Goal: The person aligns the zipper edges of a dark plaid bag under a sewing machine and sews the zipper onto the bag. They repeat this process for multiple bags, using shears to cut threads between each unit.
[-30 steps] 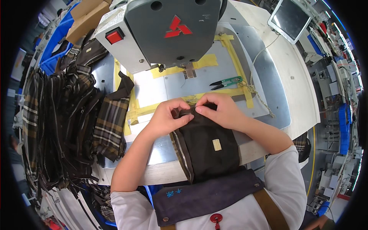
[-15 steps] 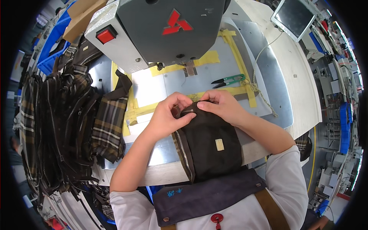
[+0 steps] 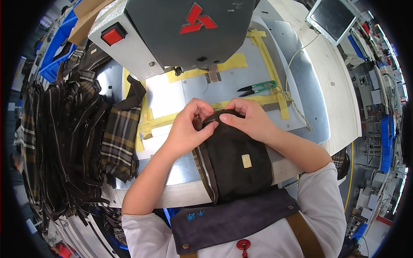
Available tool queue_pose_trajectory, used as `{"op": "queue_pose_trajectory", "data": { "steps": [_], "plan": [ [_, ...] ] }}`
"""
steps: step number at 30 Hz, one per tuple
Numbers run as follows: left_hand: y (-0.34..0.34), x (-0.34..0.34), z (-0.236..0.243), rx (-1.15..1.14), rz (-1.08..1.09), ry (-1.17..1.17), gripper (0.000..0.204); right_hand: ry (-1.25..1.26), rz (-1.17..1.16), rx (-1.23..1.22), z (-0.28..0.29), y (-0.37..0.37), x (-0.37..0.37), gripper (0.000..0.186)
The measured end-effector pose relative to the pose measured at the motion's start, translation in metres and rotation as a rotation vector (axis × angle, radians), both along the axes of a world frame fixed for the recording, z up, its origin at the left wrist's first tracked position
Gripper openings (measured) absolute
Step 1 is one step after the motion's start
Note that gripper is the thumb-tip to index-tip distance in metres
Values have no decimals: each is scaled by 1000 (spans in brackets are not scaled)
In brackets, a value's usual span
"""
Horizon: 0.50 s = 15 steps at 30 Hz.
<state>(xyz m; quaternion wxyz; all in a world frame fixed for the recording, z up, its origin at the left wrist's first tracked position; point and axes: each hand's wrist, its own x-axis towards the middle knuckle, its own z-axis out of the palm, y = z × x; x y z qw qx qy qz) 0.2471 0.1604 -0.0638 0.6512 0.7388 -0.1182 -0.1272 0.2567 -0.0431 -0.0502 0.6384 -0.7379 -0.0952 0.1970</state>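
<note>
A dark brown fabric pouch with a zipper along its left edge and a small tan label lies on the metal sewing table, hanging over the near edge toward my apron. My left hand pinches the pouch's top left corner. My right hand presses its fingers onto the top edge right beside it. Both hands sit just in front of the grey sewing machine head and its needle foot.
A pile of plaid and dark zippered fabric pieces covers the table's left side. Green thread snips lie behind my right hand. Yellow tape strips frame the work plate. A monitor stands at the far right.
My view has tilted down and closer to the machine. Both hands stay on the pouch's top edge, fingers shifting slightly along it.
</note>
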Motion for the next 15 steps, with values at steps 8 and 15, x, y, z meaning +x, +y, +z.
{"op": "queue_pose_trajectory", "data": {
  "steps": [8,15],
  "plan": [
    [3,1,29,92,-9,-1,29,99,-17,123,1,2,-5,19],
    [13,-3,79,347,104,-97,15,122,-51,356,18,16,-12,19]
  ]
}}
